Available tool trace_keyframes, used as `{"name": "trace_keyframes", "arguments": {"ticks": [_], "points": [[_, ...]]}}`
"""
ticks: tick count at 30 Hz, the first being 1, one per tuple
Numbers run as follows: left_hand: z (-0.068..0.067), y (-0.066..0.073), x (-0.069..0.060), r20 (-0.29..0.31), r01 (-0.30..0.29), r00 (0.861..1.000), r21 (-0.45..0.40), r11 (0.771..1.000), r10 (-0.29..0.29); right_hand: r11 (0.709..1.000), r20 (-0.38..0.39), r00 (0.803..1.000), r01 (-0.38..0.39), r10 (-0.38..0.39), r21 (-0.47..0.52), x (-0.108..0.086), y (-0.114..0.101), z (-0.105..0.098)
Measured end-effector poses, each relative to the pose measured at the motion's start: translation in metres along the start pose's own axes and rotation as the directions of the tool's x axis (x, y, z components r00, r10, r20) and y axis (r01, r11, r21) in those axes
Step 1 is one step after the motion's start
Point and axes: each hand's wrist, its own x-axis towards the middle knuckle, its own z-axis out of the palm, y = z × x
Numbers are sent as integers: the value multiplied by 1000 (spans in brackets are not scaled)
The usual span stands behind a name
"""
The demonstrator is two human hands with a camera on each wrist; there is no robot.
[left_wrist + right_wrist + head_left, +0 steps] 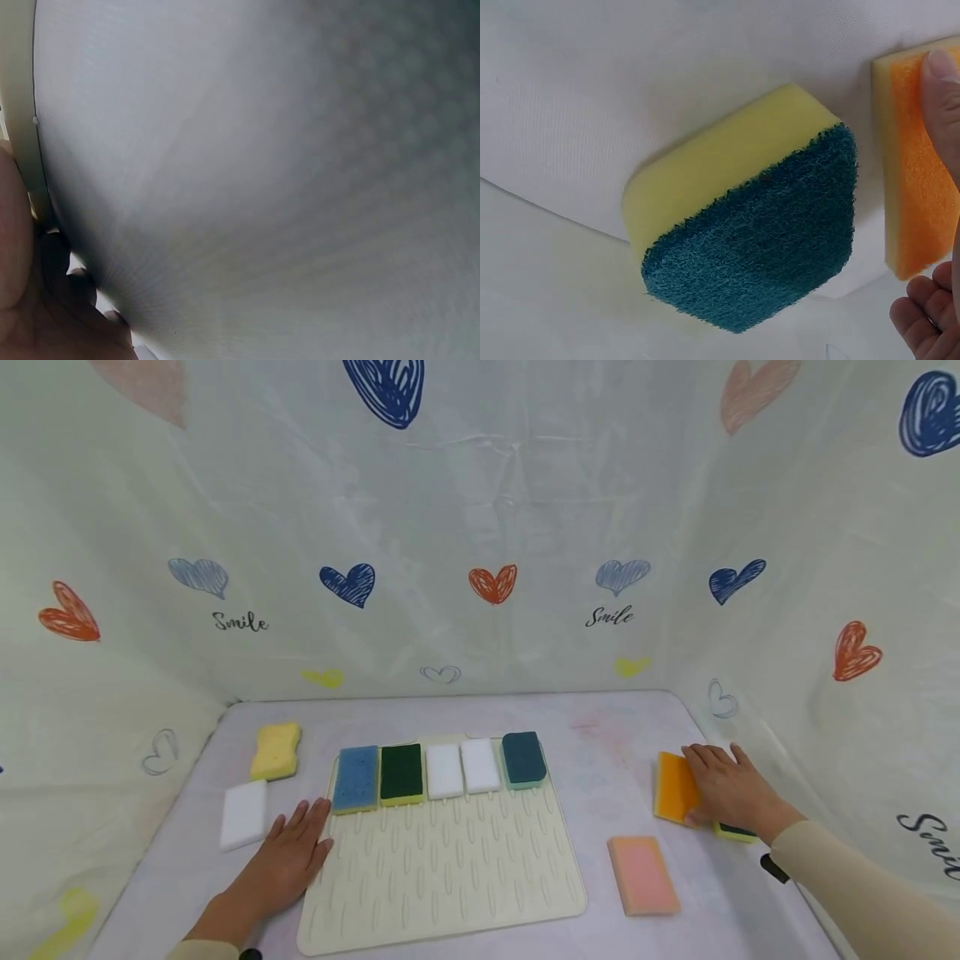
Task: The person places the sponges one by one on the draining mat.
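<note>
Fingers spread, my left hand rests at the left edge of a cream ridged mat. Its fingertips are near a blue sponge on the mat. At the right, my right hand grips an orange-faced sponge, which lies on the table. The right wrist view shows the thumb on the orange face and curled fingers at the far edge. Close beside, partly hidden under that hand in the head view, is a yellow sponge with a dark green scouring side.
Along the mat's back edge, right of the blue sponge, sit a dark green sponge, two white sponges and a teal one. A pink sponge lies right of the mat. Left are a yellow sponge and a white one.
</note>
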Motion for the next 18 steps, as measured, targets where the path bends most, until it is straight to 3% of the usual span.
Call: {"name": "trace_keyframes", "arguments": {"ticks": [18], "points": [[-1, -2, 1, 8, 0, 1000, -22, 1000, 0, 1000, -36, 999, -23, 23, 5, -5, -6, 5]]}}
